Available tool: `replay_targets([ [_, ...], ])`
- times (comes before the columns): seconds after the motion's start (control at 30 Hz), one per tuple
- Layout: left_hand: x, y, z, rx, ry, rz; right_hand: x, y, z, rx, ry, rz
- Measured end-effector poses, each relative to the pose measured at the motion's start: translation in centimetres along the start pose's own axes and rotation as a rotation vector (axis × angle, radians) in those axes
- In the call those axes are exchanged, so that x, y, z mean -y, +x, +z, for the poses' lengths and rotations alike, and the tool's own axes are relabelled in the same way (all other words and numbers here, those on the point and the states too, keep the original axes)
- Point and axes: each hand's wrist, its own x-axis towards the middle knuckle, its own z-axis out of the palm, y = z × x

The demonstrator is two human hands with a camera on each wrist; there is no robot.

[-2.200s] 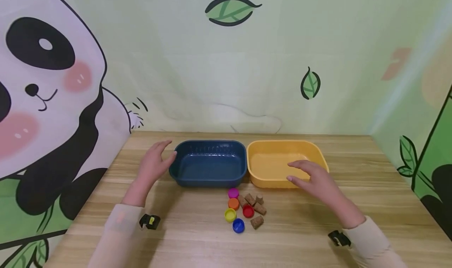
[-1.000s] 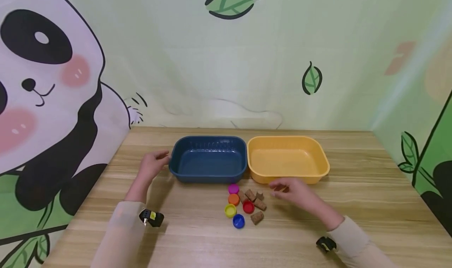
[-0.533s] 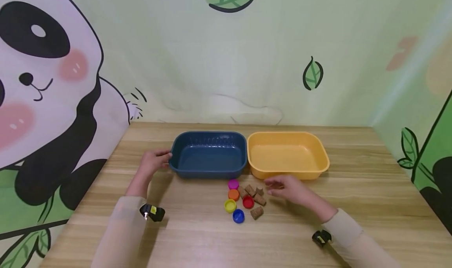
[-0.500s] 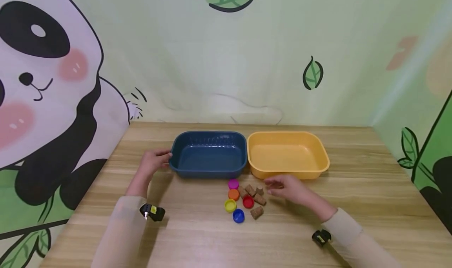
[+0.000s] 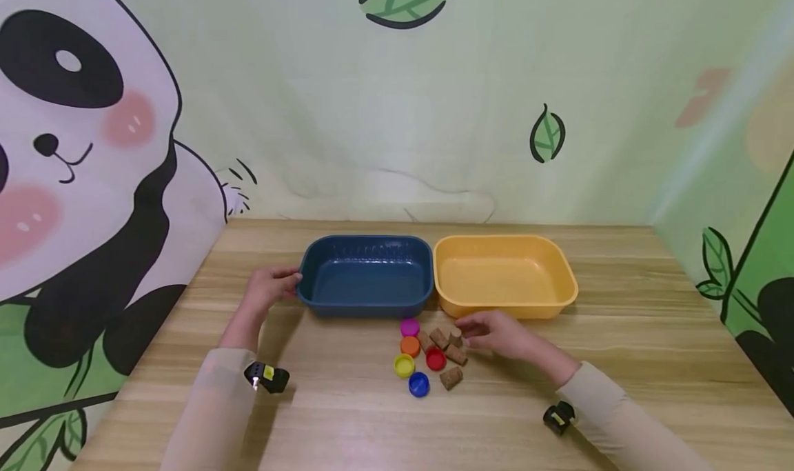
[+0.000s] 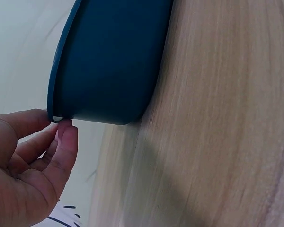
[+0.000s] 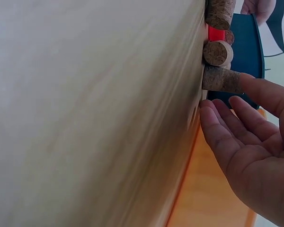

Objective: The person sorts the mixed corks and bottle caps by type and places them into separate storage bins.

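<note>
The head camera looked forward and down across the table (image 5: 347,429), farthest back of the three, and reached the printed backdrop (image 5: 397,112) behind. Over on the left, the left wrist camera (image 5: 276,381) sat close to the left hand (image 6: 26,170), its view turned sideways, facing the outer end of the blue tray (image 6: 109,61). Across from it, the right wrist camera (image 5: 557,420) skimmed low along the table, sideways too, near the right hand (image 7: 255,146) and the corks (image 7: 222,79), with the blue tray beyond. Head and left wrist shared the left hand at that tray's end; head and right wrist, the corks; all three, the blue tray.
</note>
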Motion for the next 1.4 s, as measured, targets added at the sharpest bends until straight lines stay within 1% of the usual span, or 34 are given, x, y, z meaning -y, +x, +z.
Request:
replay_targets([
  [0.17, 0.0, -0.2, 0.0, -0.006, 0.016, -0.026, -0.2, 0.3, 0.0, 0.012, 0.007, -0.025],
  [0.37, -0.1, -0.2, 0.0, -0.007, 0.012, -0.037, 0.1, 0.5, -0.2, 0.045, 0.041, -0.001],
  [0.53, -0.1, -0.1, -0.1, -0.001, -0.006, -0.035, 0.4, 0.6, -0.1, 0.025, -0.034, -0.002],
  [0.63, 0.0, -0.1, -0.2, 0.002, -0.017, -0.055, 0.5, 0.6, 0.0, 0.006, -0.047, 0.006],
  [0.7, 0.1, 0.0, -0.1, 0.007, -0.056, -0.071, 0.5, 0.6, 0.0, 0.001, -0.032, 0.011],
  [0.93, 0.7, 0.4, -0.2, 0.04, -0.31, -0.13, 0.3, 0.7, 0.2, -0.017, 0.0, 0.016],
  [1.03, 0.8, 0.5, -0.4, 0.047, -0.384, -0.168, 0.2, 0.8, 0.2, -0.024, 0.003, 0.025],
  [1.13, 0.8, 0.6, -0.4, 0.048, -0.436, -0.192, 0.3, 0.7, 0.3, -0.035, 0.001, 0.035],
  [1.3, 0.9, 0.7, -0.5, 0.058, -0.508, -0.204, 0.5, 0.6, 0.4, -0.044, -0.005, 0.029],
  [1.4, 0.9, 0.7, -0.6, 0.075, -0.535, -0.204, 0.4, 0.6, 0.4, -0.043, -0.003, 0.023],
])
